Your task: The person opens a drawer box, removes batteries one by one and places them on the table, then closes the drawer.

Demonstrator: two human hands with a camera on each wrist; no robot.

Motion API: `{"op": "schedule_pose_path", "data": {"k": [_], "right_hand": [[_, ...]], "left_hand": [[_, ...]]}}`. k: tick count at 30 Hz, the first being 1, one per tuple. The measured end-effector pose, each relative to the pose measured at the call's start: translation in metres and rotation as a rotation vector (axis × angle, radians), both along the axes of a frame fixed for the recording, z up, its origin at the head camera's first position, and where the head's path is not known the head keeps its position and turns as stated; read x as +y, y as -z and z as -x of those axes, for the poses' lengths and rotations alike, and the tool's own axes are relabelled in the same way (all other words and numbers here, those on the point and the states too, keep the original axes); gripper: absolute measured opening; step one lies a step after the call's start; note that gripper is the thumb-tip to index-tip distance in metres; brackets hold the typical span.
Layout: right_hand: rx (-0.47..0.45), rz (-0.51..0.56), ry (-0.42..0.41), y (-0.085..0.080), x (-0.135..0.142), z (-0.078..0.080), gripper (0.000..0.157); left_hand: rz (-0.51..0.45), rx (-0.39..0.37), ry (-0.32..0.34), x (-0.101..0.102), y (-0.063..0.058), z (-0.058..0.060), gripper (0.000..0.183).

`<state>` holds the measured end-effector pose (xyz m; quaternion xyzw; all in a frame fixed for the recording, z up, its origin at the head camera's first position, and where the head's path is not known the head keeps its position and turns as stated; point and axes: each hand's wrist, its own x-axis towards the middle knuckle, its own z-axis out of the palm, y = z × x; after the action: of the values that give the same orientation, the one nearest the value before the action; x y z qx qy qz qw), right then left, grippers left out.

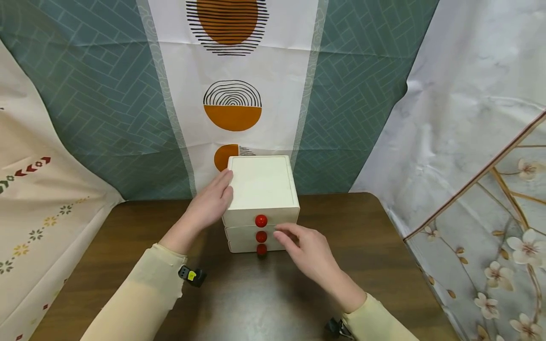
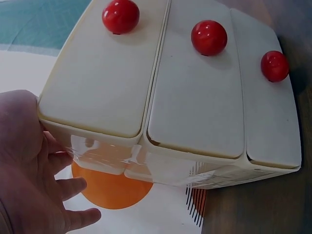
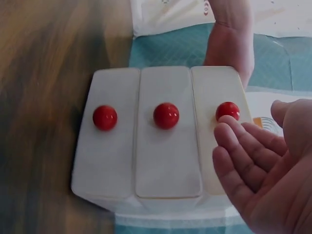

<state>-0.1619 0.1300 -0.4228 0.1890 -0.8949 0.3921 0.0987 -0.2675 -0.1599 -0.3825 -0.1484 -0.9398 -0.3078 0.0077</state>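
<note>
A small cream drawer box [image 1: 263,182] stands on the table, with three stacked drawers, each bearing a round red knob [image 1: 261,220]. All the drawers look closed. My left hand [image 1: 210,201] rests against the box's upper left side, fingers extended, as the left wrist view also shows beside the top drawer [image 2: 100,73]. In front of the drawers, to the right of the knobs, hovers my right hand [image 1: 313,253]. Its fingers are relaxed and slightly bent, holding nothing. In the right wrist view its fingertips lie near the top drawer's knob [image 3: 227,111], apparently without gripping it.
The dark wooden table [image 1: 362,237] reaches out on both sides of the box. Behind it hangs a teal and white cloth [image 1: 273,94] with orange and black shapes. A cream patterned cloth [image 1: 51,203] borders the left, and a floral marbled cloth [image 1: 469,142] the right.
</note>
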Motion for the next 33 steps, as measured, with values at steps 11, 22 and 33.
{"op": "schedule_pose_path", "data": {"k": [11, 22, 33], "right_hand": [[-0.395, 0.279, -0.149, 0.008, -0.016, 0.02, 0.041], [-0.583, 0.493, -0.176, 0.016, -0.029, 0.028, 0.052], [-0.656, 0.591, -0.179, 0.016, -0.037, 0.034, 0.062]], "left_hand": [[-0.019, -0.006, -0.004, -0.003, 0.006, 0.001, 0.065], [-0.021, -0.006, -0.014, -0.005, 0.011, -0.001, 0.065], [-0.016, 0.0, -0.016, -0.002, 0.008, 0.001, 0.064]]}}
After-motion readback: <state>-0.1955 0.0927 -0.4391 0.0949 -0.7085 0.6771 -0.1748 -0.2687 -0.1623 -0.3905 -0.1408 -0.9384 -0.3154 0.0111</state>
